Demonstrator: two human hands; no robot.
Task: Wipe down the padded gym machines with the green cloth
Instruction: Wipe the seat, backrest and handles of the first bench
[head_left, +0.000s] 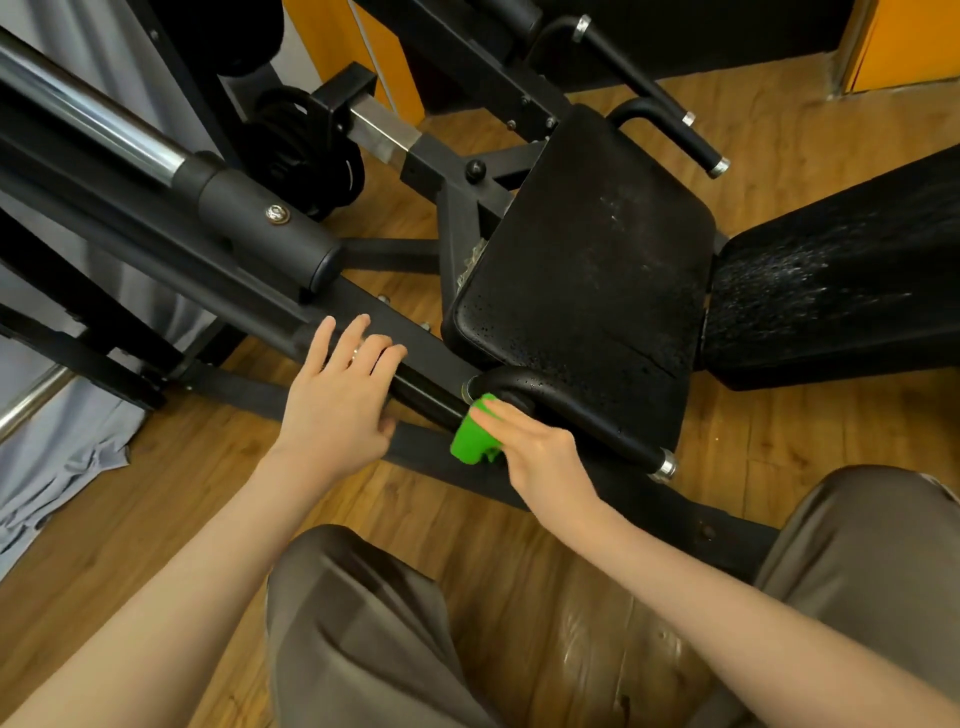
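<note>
Green cloth (475, 434) sits bunched in my right hand (540, 457), my fingers wrapped over it and pressing it against the black frame bar (423, 389) just below the seat pad (587, 270), right where the curved side handle (571, 410) leaves the frame. My left hand (337, 400) grasps nothing; its fingers are spread and relaxed, resting on the same bar a little farther along, near the cloth but not touching it.

The seat pad is black vinyl, worn and speckled, with a fine crack running across its near end and beads of moisture along its near edge. Beside it to the right lies the back pad (831, 291), also black, with pale scuffed streaks across its surface. A second handle (670, 124) with a chrome end cap juts out beyond the far side of the seat.

To the left, a thick chrome tube (88, 119) slides into a dark grey sleeve (260, 228) held by a bolt, and black weight plates (306, 156) sit behind it. The floor (779, 431) is warm brown wood-look plank, glossy between my knees. My trousers (363, 634) are brownish-grey. Grey-blue fabric (62, 457) pools on the floor at the left edge, and orange panels (904, 41) stand at the far wall.
</note>
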